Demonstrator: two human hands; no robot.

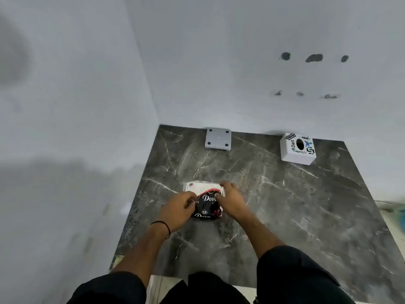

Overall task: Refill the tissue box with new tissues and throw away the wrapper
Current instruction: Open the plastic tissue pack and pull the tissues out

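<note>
A pack of tissues [207, 202] in a black, red and white wrapper lies on the dark marble counter [285, 205], near the middle. My left hand [180, 208] pinches the wrapper at its left side. My right hand [232, 198] presses on the pack's right end, fingers curled over its edge. A white tissue box [298, 149] with stickers and an oval slot on top stands at the back right by the wall. A grey square plate [218, 139] with a dot at each corner lies at the back centre, perhaps the box's base.
White walls close the counter on the left and at the back. The counter's front edge [197, 279] runs just ahead of my body. Something teal shows past the right edge [400, 212].
</note>
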